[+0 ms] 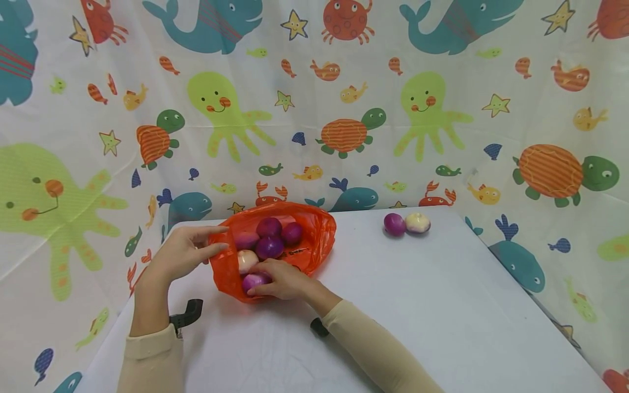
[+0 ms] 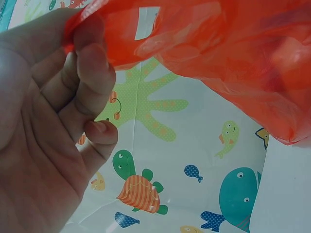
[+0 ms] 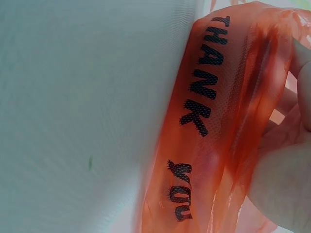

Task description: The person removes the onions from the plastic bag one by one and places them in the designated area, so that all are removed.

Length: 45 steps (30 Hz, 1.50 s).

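Observation:
A red-orange plastic bag (image 1: 321,240) lies on its side with its mouth facing me. Several red onions (image 1: 270,247) and a whitish onion (image 1: 247,258) are inside it. My left hand (image 1: 179,254) pinches the bag's left rim; in the left wrist view the film (image 2: 218,43) passes between thumb and fingers. At the front of the mouth, my right hand (image 1: 282,279) grips a red onion (image 1: 254,281) with thumb and fingers. The right wrist view shows the bag's side (image 3: 194,121) printed "THANK YOU", which hides the onion there.
A purple onion (image 1: 395,224) and a whitish one (image 1: 418,223) stand side by side at the table's back right. The white table (image 1: 417,305) meets a curtain (image 1: 304,114) printed with sea animals behind and at both sides.

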Each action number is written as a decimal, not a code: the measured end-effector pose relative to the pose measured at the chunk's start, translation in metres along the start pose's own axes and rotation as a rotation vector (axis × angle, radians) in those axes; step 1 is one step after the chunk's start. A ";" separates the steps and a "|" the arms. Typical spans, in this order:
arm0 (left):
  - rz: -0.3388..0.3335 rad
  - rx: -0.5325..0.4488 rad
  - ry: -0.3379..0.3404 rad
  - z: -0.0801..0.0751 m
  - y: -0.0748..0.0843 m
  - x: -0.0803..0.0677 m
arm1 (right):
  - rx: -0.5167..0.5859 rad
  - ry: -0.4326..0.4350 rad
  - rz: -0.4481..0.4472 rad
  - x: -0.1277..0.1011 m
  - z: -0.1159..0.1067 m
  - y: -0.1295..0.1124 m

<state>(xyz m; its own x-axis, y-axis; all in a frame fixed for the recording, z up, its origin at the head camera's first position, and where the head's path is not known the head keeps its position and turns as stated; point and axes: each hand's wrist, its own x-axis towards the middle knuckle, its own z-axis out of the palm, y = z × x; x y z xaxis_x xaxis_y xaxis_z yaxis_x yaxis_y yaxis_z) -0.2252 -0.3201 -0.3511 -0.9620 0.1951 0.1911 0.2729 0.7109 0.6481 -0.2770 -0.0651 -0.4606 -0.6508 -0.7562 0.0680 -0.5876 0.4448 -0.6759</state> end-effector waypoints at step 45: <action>-0.017 -0.024 -0.007 0.000 0.000 0.000 | 0.161 0.836 -0.117 -0.034 -0.097 0.042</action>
<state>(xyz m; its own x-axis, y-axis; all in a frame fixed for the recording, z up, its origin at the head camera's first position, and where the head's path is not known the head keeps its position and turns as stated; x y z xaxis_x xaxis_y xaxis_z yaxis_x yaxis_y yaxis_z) -0.2255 -0.3201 -0.3508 -0.9666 0.1881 0.1742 0.2563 0.6975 0.6691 -0.3260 0.0260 -0.4201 -0.7680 -0.1632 0.6193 -0.6388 0.2643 -0.7225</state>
